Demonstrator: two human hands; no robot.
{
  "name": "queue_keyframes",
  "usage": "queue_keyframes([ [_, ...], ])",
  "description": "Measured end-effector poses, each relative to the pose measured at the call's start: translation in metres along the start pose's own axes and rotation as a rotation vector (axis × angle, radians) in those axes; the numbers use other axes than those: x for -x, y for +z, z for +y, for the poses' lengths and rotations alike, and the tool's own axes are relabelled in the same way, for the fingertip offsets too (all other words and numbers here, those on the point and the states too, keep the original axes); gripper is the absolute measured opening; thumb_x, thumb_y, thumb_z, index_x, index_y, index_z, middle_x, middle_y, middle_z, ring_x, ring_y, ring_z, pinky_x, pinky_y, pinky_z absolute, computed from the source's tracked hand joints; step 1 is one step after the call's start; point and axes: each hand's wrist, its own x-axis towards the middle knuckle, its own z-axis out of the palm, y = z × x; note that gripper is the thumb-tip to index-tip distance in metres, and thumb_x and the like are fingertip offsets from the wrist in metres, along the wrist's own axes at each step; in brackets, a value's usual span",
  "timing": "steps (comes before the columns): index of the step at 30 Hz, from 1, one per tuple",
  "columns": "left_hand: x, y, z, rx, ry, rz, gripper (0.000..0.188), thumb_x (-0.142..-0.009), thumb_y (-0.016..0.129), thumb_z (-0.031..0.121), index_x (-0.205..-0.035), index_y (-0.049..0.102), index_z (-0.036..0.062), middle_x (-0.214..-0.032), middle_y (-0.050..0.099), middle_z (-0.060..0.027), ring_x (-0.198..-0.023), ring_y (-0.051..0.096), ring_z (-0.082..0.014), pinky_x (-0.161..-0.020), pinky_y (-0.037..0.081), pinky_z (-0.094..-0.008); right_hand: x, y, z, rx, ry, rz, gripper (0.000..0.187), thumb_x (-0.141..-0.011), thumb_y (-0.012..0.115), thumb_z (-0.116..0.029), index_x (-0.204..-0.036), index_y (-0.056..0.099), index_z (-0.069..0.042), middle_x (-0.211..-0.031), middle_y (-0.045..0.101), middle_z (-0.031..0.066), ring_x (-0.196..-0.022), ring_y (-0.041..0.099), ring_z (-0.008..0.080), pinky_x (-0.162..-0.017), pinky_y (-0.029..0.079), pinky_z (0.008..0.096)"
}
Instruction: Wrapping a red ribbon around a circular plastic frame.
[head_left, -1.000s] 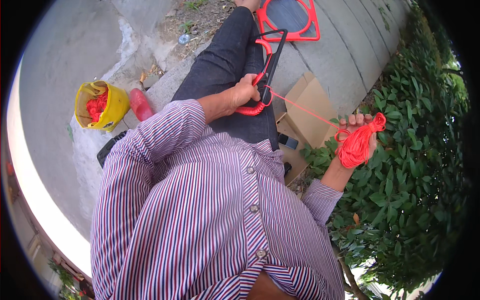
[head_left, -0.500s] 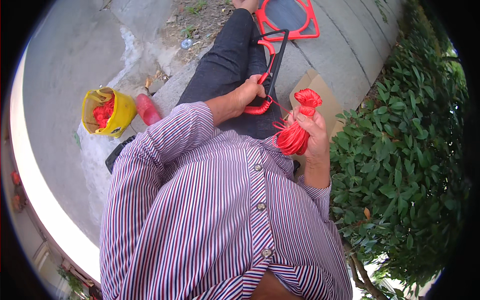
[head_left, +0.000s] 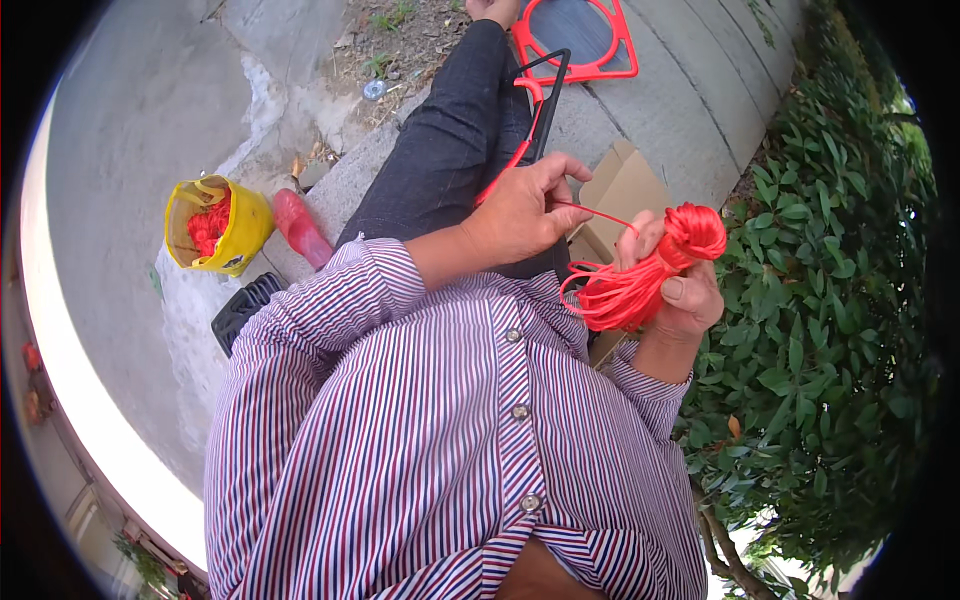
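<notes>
My right hand [head_left: 695, 295] is closed around a bundle of red cord [head_left: 635, 285], its loops hanging toward my middle. A single strand runs taut from the bundle to my left hand [head_left: 525, 212], which pinches it between thumb and fingers. On my lap, beyond the left hand, lies a black rod frame [head_left: 545, 120] partly wrapped in red cord. The left hand hides the near part of that frame.
A yellow container [head_left: 245, 228] with red cord inside stands at the left, beside a red shoe [head_left: 300, 228]. A black plastic thing [head_left: 245, 305] lies by my left elbow. Cardboard [head_left: 622, 190], a red plastic frame [head_left: 628, 50] and a leafy hedge [head_left: 810, 300] are at the right.
My left hand has let go of the black frame and come up to pinch the strand. My right hand has moved right with the bundle, turning it.
</notes>
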Motion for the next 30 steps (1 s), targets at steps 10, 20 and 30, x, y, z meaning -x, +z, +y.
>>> queue_keyframes([
  [10,-0.007,-0.013,-0.047,0.225,-0.699,0.199,0.026,-0.097,0.047,0.028,-0.1,0.056,0.004,-0.065,0.048,-0.0008,-0.044,0.043,-0.0096,-0.037,0.038,-0.0257,-0.055,-0.062,0.113,1.743,0.336,0.069,0.032,-0.069,0.069,-0.014,-0.101,0.07,-0.011,-0.098,0.061,0.0177,-0.091,0.061,0.0353,-0.078,0.05,0.0429],
  [20,0.001,-0.024,-0.037,-0.455,-0.096,0.457,0.01,-0.087,0.058,0.013,-0.093,0.057,0.005,-0.096,0.05,-0.016,-0.084,0.06,-0.0357,-0.069,0.05,-0.0455,-0.053,-0.049,0.121,1.265,-0.2,0.281,0.047,-0.07,0.072,-0.005,-0.115,0.059,0.002,-0.116,0.057,0.0146,-0.096,0.063,0.0282,-0.077,0.052,0.0359],
  [30,-0.014,-0.017,-0.016,0.29,-0.401,0.343,0.002,-0.087,0.055,0.008,-0.086,0.055,0.0059,-0.073,0.054,0.0019,-0.063,0.048,-0.0071,-0.054,0.038,-0.0214,-0.027,-0.044,0.093,0.748,-0.075,0.407,0.035,-0.083,0.071,-0.011,-0.114,0.057,-0.001,-0.12,0.057,0.0103,-0.11,0.057,0.024,-0.092,0.047,0.0351],
])
